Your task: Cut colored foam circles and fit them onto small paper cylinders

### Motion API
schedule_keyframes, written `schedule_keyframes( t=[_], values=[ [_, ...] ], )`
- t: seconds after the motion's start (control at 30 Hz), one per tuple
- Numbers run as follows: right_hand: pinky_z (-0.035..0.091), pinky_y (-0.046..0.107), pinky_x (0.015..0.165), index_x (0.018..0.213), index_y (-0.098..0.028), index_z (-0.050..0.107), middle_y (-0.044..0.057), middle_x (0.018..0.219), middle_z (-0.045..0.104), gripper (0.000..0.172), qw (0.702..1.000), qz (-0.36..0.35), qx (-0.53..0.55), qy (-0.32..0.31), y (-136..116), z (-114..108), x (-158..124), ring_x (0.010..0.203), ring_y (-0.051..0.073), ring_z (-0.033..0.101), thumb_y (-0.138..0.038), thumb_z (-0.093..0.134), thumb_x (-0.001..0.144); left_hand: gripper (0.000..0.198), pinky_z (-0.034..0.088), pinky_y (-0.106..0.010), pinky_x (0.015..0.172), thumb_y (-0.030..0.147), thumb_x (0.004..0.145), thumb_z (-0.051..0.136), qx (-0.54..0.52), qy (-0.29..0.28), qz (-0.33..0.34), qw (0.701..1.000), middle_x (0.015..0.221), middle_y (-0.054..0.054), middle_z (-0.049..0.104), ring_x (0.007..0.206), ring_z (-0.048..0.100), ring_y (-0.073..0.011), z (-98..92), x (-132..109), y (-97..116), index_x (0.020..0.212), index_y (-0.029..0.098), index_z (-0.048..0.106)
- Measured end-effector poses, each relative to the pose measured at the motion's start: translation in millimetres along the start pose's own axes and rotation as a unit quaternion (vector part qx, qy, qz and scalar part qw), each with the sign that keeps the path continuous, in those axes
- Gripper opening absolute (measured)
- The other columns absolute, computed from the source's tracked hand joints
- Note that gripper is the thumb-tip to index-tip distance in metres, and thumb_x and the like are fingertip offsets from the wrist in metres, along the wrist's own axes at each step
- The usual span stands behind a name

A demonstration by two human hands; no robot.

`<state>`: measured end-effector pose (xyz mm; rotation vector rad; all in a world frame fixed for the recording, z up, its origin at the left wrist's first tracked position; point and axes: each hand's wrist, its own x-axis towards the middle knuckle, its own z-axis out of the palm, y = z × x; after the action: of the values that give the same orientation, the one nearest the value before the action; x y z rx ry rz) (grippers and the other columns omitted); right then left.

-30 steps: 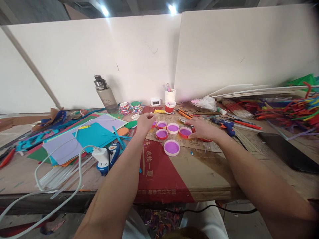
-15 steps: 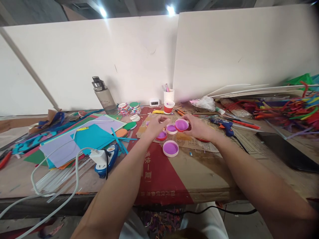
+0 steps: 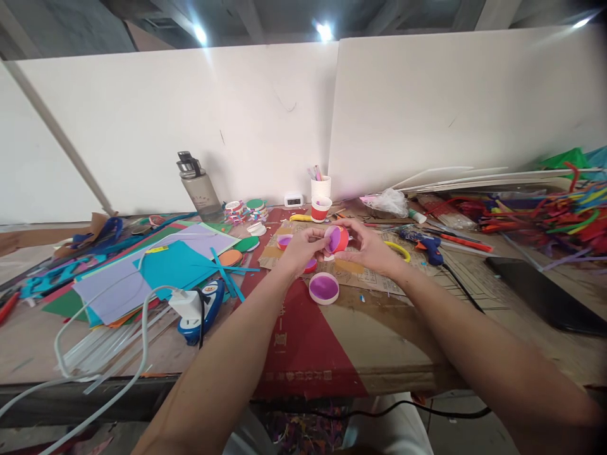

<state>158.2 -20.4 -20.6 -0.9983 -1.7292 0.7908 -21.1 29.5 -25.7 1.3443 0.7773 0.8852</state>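
My right hand (image 3: pixel 363 246) grips a cut-down paper cup (image 3: pixel 338 239), red outside and purple inside, tilted so its opening faces left. The fingertips of my left hand (image 3: pixel 306 248) are closed on the cup's left rim. Just below the hands, a white-rimmed shallow cup piece (image 3: pixel 324 289) with a purple inside lies on the cardboard. A red-rimmed one (image 3: pixel 310 265) sits partly hidden under my left hand, and another purple-lined piece (image 3: pixel 284 241) stands behind it. Part of a yellow ring (image 3: pixel 398 251) shows beside my right hand.
Coloured paper sheets (image 3: pixel 175 268), a power strip (image 3: pixel 202 313) and a white cable lie left. A bottle (image 3: pixel 199 189), a small clock (image 3: pixel 293 200) and a red-and-white cup (image 3: pixel 320 208) stand behind. A blue glue gun (image 3: pixel 430 245), dark phone-like slab (image 3: pixel 545 294) and pipe cleaners (image 3: pixel 545 208) lie right.
My left hand has moved right onto the cup's rim. The cup in my right hand has come slightly left and turned to face left. The yellow ring has come into sight.
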Motion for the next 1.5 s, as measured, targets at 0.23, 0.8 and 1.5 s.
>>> schedule_keyframes(
  t=[0.23,0.8,1.5],
  values=[
    [0.052,0.041,0.098,0.120,-0.026,0.055,0.006,0.124,0.063,0.062,1.000,0.005,0.022,-0.002,-2,0,1,0.107,0.024,0.065,-0.040,0.083,0.066,0.027,0.036,-0.020,0.048,0.036,0.071,0.081,-0.026,0.011,-0.010,1.000,0.059,0.001,0.060,0.047,0.053,-0.0065,-2.0,2,1,0.078,0.015,0.066],
    [0.052,0.039,0.091,0.126,-0.026,0.062,0.006,0.129,0.064,0.054,0.962,-0.011,-0.202,-0.181,-19,6,-10,0.102,0.022,0.063,-0.037,0.078,0.075,0.013,0.037,-0.020,0.048,0.023,0.077,0.068,-0.020,0.208,0.003,0.978,0.069,-0.003,0.067,0.053,0.057,-0.0081,-16.6,0,16,0.071,0.013,0.061],
    [0.046,0.039,0.095,0.122,-0.022,0.068,0.011,0.120,0.069,0.051,0.908,-0.062,-0.318,-0.267,-16,21,-15,0.112,0.030,0.061,-0.038,0.078,0.074,0.015,0.042,-0.025,0.060,0.029,0.075,0.062,0.291,0.163,0.028,0.942,0.072,-0.003,0.069,0.065,0.060,-0.0135,-37.7,3,15,0.068,0.017,0.065]
  ],
)
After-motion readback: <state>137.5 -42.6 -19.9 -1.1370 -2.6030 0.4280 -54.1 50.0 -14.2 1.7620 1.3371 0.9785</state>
